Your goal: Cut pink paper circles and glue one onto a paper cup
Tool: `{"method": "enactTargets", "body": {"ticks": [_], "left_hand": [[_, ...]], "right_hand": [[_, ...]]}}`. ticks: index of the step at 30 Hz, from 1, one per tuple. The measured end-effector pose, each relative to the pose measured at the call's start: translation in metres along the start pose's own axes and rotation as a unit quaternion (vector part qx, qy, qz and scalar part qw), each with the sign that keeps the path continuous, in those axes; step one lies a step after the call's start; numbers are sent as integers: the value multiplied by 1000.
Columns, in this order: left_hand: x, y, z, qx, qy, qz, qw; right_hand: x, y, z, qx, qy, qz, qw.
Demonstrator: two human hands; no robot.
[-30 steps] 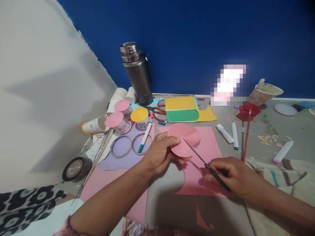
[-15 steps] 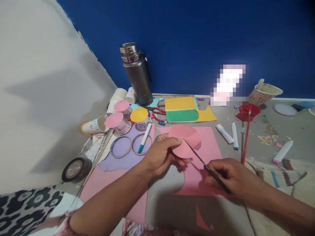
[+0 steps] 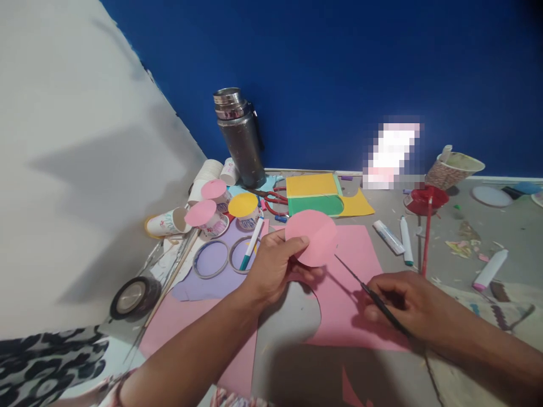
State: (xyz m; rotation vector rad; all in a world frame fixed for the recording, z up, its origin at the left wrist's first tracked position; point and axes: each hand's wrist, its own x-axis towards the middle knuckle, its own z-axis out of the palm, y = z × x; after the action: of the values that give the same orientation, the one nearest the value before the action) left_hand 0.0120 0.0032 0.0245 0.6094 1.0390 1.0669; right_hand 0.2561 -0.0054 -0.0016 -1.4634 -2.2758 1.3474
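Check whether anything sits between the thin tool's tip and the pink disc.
Nothing visible does. The right hand holds the tool, its tip just short of the disc's lower right edge; the left hand grips the disc's opposite side.

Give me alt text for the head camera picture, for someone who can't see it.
A person's left hand holds up a pink paper circle while the right hand grips a thin dark pointed tool aimed toward it, above a pink paper sheet with a round cut-out. Behind lie paper cups, tape rolls, markers, red-handled scissors and a steel flask against a blue wall.
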Motion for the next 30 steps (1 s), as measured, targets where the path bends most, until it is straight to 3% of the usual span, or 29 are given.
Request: {"method": "enactTargets", "body": {"ticks": [4,9,13,18,23,27,30], "left_hand": [[0,-2,-1,25,2,5,1000],[-3,-6,2,87,28,76,993],[-4,-6,5,117,34,83,989],[-5,-7,6,134,5,71,988],[-4,-16,5,121,-31,55,991],[-2,-21,6,92,-38,29,995],[-4,-21,8,84,-31,25,996]], "right_hand": [[6,13,-4,-186,91,-8,978],[8,20,0,-340,153,-34,927],[7,16,0,-345,183,-72,918],[6,10,-2,-369,175,-53,911],[8,8,-3,-360,126,-24,924],[11,10,-4,-325,143,38,934],[12,14,-4,-314,159,13,936]]}}
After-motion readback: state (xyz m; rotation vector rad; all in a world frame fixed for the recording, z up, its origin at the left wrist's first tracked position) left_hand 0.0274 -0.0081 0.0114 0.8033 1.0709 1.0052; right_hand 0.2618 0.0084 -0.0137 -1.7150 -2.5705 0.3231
